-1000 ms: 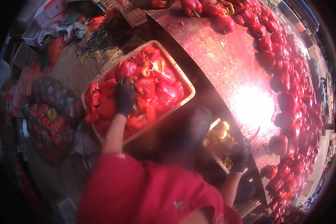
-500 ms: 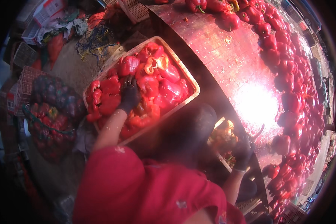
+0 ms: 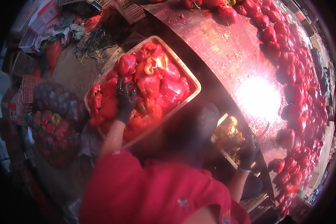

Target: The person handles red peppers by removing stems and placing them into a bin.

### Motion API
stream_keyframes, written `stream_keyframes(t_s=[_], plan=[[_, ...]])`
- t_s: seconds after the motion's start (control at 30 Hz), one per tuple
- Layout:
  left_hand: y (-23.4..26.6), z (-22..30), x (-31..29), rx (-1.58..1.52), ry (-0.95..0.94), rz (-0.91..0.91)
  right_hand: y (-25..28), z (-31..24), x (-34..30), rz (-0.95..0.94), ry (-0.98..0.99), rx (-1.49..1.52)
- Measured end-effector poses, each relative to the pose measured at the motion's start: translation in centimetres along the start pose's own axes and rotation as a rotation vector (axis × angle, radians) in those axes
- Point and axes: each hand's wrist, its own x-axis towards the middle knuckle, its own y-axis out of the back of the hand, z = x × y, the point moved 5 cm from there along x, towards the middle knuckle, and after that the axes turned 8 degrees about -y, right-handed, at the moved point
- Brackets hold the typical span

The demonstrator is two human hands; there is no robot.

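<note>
My left hand (image 3: 126,100), in a dark glove, is over the crate of red bell peppers (image 3: 149,87). Its fingers are spread and nothing shows in its grip. A rounder red pepper (image 3: 126,64) lies just beyond the fingertips, and a cut pepper with its pale inside showing (image 3: 155,64) sits further right. At the edge of the table, my right hand (image 3: 246,154), also dark-gloved, is in shade with its fingers closed. What looks like a thin curved knife (image 3: 264,130) sticks out from it over the tabletop.
The plastic crate's rim (image 3: 192,80) stands beside the reddish table (image 3: 212,48), whose far side is heaped with whole red peppers (image 3: 291,71). Under the table edge is a container of pepper scraps (image 3: 227,132). Net sacks of peppers (image 3: 56,123) and tangled cords (image 3: 93,46) lie left.
My left hand has lifted a little off the peppers and its fingers have spread. The pepper beyond its fingertips sits differently. The whole view has shifted slightly; my right hand stays beside the scraps.
</note>
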Motion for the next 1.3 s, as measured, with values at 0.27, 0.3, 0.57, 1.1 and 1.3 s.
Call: stream_keyframes(t_s=[0.27,0.3,0.57,1.1,1.3], plan=[[0.8,5.2,-3.1,-0.095,0.1,-0.56,-0.5,-1.5,-1.9,0.04,0.194,-0.111],[0.5,5.0,-3.2,-0.07,0.07,-0.571,-0.5,-1.5,-1.8,0.056,0.204,-0.119],[2.0,4.2,-2.8,-0.138,0.151,-0.407,-0.5,-1.5,-1.9,-0.003,0.182,-0.119],[-2.7,2.3,0.8,0.533,0.123,-0.316,-0.4,-0.1,-0.6,0.008,0.055,-0.096],[-4.7,3.3,-0.6,0.398,0.19,-0.282,-1.7,-1.9,-1.1,0.007,-0.047,-0.118]])
